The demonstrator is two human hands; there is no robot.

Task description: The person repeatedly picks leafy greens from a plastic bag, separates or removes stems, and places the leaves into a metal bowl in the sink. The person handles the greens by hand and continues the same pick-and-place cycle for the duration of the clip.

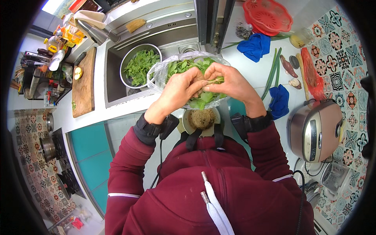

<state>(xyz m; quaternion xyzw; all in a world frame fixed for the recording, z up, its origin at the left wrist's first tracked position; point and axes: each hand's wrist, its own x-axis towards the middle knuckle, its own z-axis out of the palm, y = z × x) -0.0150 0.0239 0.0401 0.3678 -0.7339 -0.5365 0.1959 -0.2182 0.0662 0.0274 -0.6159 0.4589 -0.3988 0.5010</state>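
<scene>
My left hand point(177, 87) and my right hand point(229, 83) meet over a clear plastic bag point(155, 74) of leafy greens point(178, 66), both with fingers curled on a small sprig of stems point(214, 80). Left of the bag, a round metal bowl point(126, 62) full of green leaves point(141, 66) sits in the sink point(114, 93). Below my hands, partly hidden by the bag and my chest straps, is a pale round container point(187, 123) with brown, crumbly material inside.
Left are a cutting board point(84, 94) with cut fruit, a faucet point(98, 33) and a stove point(66, 182). Right are a red basket point(266, 13), blue cloths point(254, 47), green stalks point(270, 74), a red bag point(311, 74) and a rice cooker point(313, 131).
</scene>
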